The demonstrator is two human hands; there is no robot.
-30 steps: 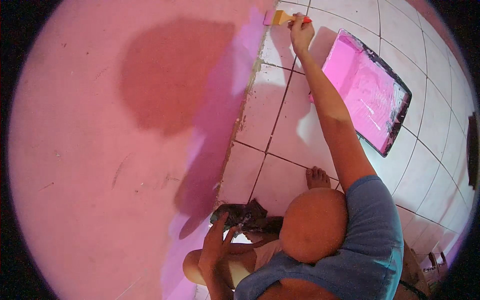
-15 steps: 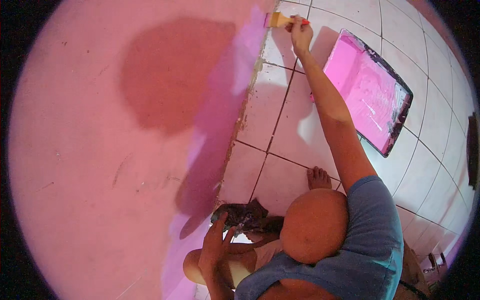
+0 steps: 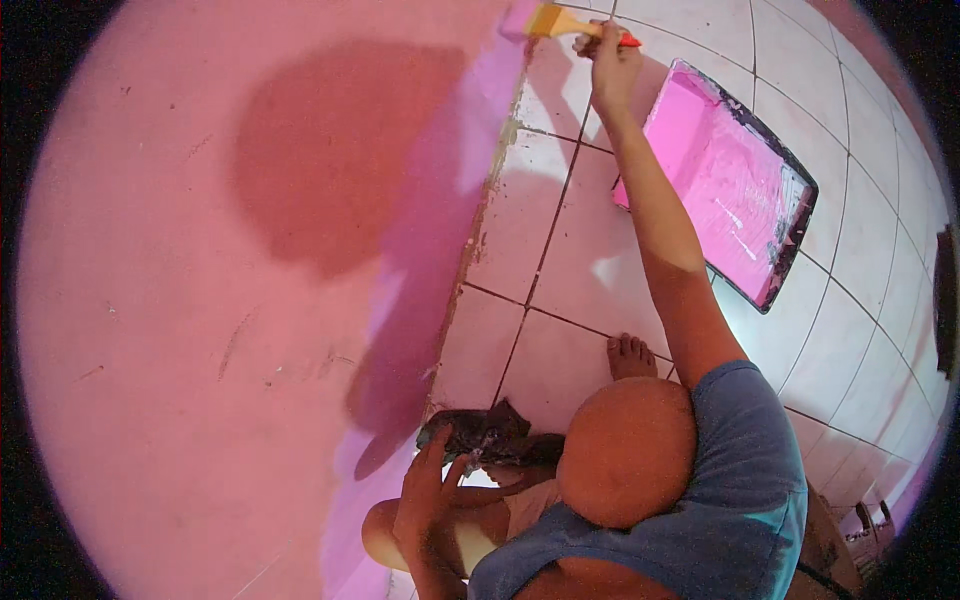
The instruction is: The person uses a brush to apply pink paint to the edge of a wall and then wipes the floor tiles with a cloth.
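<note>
Fingers of left hand point(image 3: 425, 495) half spread, tips on dark crumpled wad point(image 3: 480, 432); can't tell if gripped. Black-rimmed paint tray point(image 3: 803, 210), pink inside, lies on tiled floor point(image 3: 560, 250). Farthest, right hand point(image 3: 615, 75) closed round brush point(image 3: 572, 24), bristles against pink wall point(image 3: 180, 300).

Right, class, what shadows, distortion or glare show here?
In the head view, a large soft-edged shadow darkens the pink wall; the same head view bows the floor tiles near the right rim; there too, pale streaks in the paint tray may be glare or paint.
</note>
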